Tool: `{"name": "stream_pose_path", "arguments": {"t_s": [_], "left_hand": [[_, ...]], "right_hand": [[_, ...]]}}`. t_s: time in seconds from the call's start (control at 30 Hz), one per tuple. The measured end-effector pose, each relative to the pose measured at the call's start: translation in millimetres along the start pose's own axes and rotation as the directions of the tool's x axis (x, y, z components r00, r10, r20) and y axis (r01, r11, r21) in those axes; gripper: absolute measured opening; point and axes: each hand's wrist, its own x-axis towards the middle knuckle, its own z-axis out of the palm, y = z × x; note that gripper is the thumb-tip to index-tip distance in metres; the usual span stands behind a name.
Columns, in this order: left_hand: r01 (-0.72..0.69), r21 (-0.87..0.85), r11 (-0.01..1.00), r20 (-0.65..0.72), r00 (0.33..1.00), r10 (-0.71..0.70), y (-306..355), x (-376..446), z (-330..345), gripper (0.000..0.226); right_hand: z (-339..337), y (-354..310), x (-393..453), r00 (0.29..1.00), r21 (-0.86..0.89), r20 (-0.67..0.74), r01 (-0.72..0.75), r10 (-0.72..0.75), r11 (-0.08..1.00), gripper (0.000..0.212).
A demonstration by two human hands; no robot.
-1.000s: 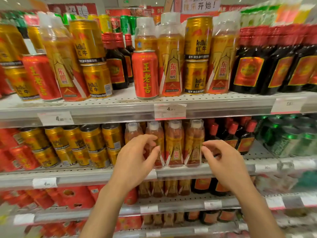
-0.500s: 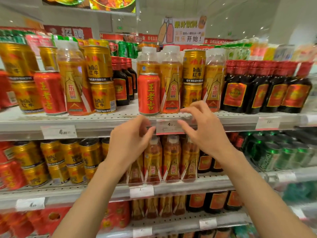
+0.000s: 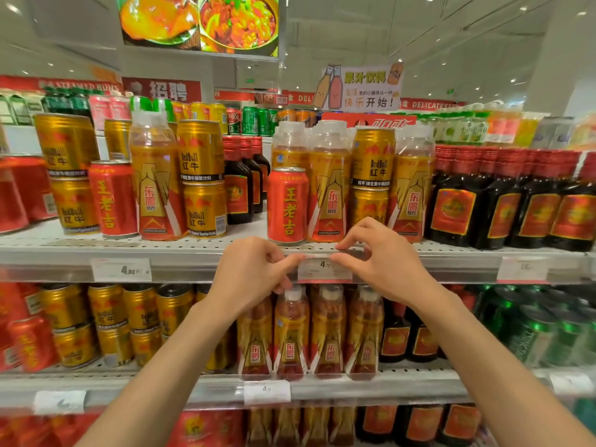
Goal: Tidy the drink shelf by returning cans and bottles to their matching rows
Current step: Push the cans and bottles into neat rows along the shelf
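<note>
On the upper shelf (image 3: 180, 250) a red can (image 3: 287, 204) stands in front of tall orange bottles (image 3: 329, 188). Two stacked gold cans (image 3: 372, 158) sit between those bottles. Farther left another red can (image 3: 113, 198), an orange bottle (image 3: 154, 182) and stacked gold cans (image 3: 201, 162) stand mixed together. My left hand (image 3: 254, 272) and my right hand (image 3: 380, 259) are at the shelf's front rail. Thumb and fingertips of each pinch the top corners of the white price tag (image 3: 324, 271). Neither hand holds a drink.
Dark red-capped bottles (image 3: 483, 204) fill the upper shelf's right side, and a few (image 3: 238, 188) stand behind the middle. The lower shelf holds gold cans (image 3: 106, 317), small orange bottles (image 3: 292, 337) and green bottles (image 3: 532, 333). A juice sign (image 3: 361, 88) hangs above.
Both hands rose from the lower shelf's small orange bottles to the upper shelf's rail and closed in on the price tag. The view tilted upward.
</note>
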Motion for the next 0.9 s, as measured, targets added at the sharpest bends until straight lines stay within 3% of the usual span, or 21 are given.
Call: {"name": "stream_pose_path", "arguments": {"t_s": [0.37, 0.9], "left_hand": [[0.059, -0.028, 0.998, 0.040, 0.998, -0.058, 8, 0, -3, 0.043], [0.062, -0.093, 0.994, 0.131, 0.990, -0.050, 6, 3, -12, 0.040]], "right_hand": [[-10, 11, 3, 0.994, 0.114, 0.071, 0.072, -0.080, 0.991, 0.018], [-4, 9, 1, 0.999, 0.125, 0.020, 0.033, -0.035, 0.992, 0.016]]}}
